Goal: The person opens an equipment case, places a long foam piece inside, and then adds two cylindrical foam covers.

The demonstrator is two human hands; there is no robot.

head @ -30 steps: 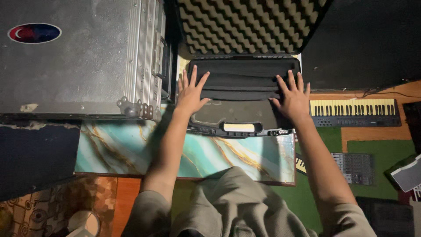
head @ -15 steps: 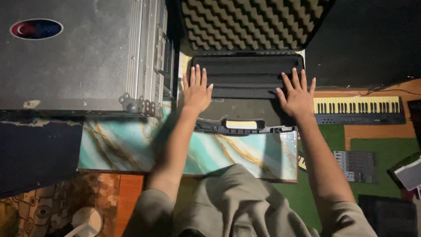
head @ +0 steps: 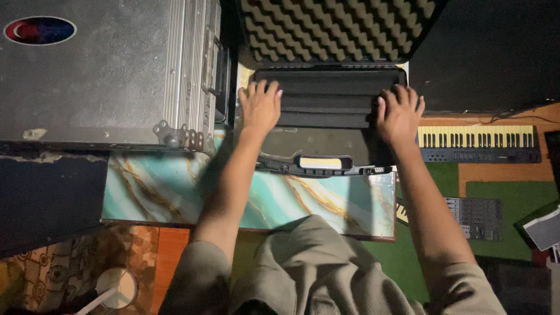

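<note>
Both the left hand and right hand are resting flat, fingers spread, grasping nothing, on the open black foam-lined case.

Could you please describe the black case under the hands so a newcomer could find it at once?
On the teal marbled table, right of the big silver flight case, lies the open black case. Only it has an egg-crate foam lid.
</note>
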